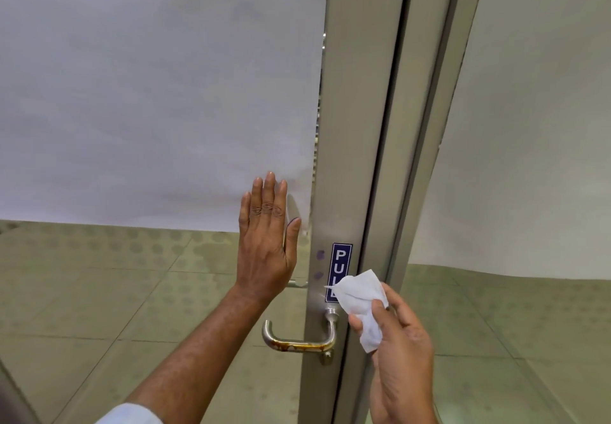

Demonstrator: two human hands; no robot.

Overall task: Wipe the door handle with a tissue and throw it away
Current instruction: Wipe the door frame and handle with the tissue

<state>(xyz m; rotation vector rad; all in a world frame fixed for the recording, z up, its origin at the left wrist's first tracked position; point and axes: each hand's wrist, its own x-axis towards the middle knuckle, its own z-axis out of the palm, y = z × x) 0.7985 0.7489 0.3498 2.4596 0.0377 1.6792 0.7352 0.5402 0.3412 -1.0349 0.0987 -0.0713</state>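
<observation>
two hands are in view at the door. left hand (264, 241) is flat and open, fingers together, palm pressed against the glass panel (148, 93) just beside the metal door frame (347, 126), holding nothing. right hand (396, 351) has its grip closed on a crumpled white tissue (362, 301), pinched between thumb and fingers, held near the frame edge just above and to the right of the door handle (297, 341). tissue is apart from the handle; it overlaps the lower end of the pull sticker (340, 261). brownish stains show along the lever bar. judged status: wiping not yet begun. remaining: bring tissue onto the lever, wipe it, then discard the tissue; no bin is in view.
</observation>
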